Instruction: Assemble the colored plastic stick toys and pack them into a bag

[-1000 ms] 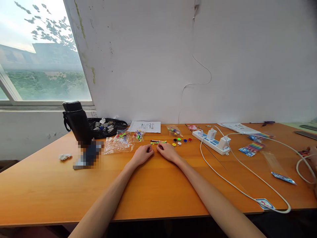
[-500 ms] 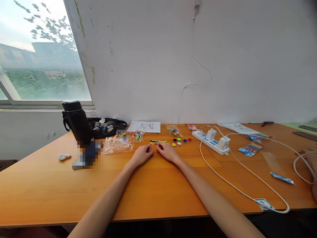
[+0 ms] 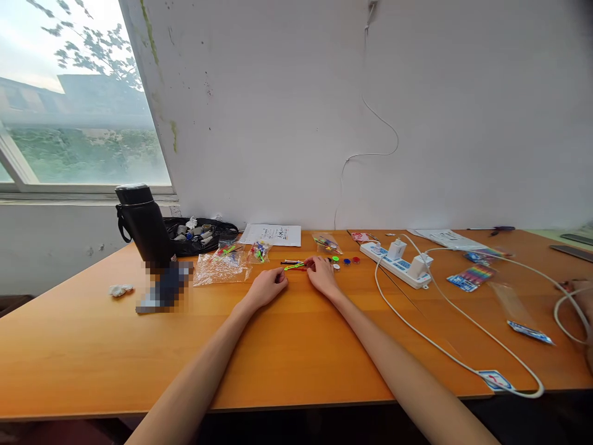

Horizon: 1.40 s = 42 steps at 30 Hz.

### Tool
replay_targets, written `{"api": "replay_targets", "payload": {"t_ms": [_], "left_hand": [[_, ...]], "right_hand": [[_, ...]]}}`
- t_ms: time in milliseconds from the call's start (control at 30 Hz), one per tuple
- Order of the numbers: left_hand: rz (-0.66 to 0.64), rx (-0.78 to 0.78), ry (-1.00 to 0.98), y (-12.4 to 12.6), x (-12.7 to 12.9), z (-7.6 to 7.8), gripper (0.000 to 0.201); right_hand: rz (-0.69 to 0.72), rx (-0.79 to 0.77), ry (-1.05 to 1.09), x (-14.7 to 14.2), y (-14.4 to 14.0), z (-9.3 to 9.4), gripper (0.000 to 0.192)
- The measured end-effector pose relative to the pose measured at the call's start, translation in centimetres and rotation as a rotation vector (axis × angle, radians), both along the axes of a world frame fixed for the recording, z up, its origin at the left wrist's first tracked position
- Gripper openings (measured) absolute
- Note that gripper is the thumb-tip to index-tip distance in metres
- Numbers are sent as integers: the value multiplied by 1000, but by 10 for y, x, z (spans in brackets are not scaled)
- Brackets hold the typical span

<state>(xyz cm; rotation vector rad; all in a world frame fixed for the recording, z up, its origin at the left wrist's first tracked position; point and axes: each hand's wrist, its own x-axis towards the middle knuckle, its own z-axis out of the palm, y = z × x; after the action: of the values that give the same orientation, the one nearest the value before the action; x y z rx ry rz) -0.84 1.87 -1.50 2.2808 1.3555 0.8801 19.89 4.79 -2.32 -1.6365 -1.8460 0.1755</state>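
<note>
My left hand (image 3: 267,288) rests on the orange table (image 3: 287,352) with its fingers curled; I cannot see anything in it. My right hand (image 3: 321,274) lies farther back and to the right, its fingertips at several thin coloured sticks (image 3: 294,265) (green, red, black). Whether it pinches one is not clear. Small round coloured caps (image 3: 346,261) lie just right of this hand. Clear plastic bags (image 3: 221,269) with coloured bits sit left of the sticks.
A black flask (image 3: 143,225) and a black pouch of small items (image 3: 197,234) stand at the back left. A printed sheet (image 3: 271,235) lies by the wall. A white power strip (image 3: 395,264) with chargers and long white cables (image 3: 463,364) spreads right. Another person's hand (image 3: 579,296) shows at the right edge.
My right hand has slid back and right, from beside the left hand to the coloured sticks. The left hand has stayed put. The view has shifted slightly.
</note>
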Motion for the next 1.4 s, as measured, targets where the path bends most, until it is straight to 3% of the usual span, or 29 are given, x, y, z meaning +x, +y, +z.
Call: {"api": "replay_targets", "payload": {"t_ms": [200,467,1400], "left_hand": [[-11,-4,1,1,-1,0,20],[-9,-5,0,1,-1,-1,20],[-2,7,6,1,-1,-1,19]], "right_hand": [[51,30,35,3,2,-2,40],[98,95,122,7,4,-4,44],[-48,98,-2,7,1,-2,51]]}}
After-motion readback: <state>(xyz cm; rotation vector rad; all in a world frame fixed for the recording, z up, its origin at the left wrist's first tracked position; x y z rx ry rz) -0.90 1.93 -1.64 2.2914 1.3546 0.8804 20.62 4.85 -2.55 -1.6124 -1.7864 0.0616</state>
